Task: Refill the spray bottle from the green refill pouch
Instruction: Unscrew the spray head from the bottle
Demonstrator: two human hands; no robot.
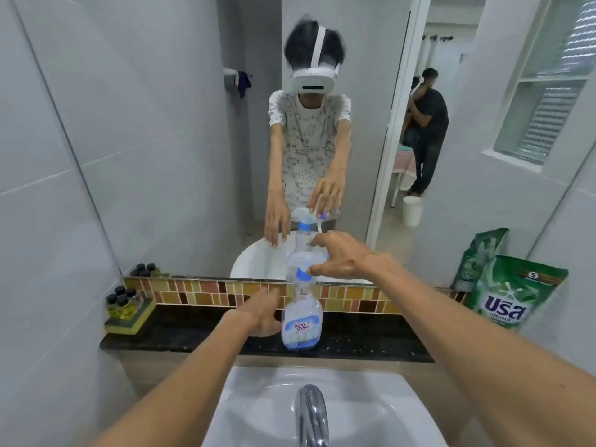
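A clear spray bottle with a blue-and-white trigger head and a "King's Stella" label stands upright on the black stone ledge behind the sink. My right hand is at the trigger head, fingers curled around its top. My left hand rests against the left side of the bottle's body, fingers extended behind it. The green refill pouch stands upright at the right end of the ledge, leaning on the wall, well apart from both hands.
A white sink with a chrome tap lies directly below the ledge. Several small dark-capped bottles sit on a yellow sponge at the ledge's left end. A mirror above the tiled strip reflects me and another person in a doorway.
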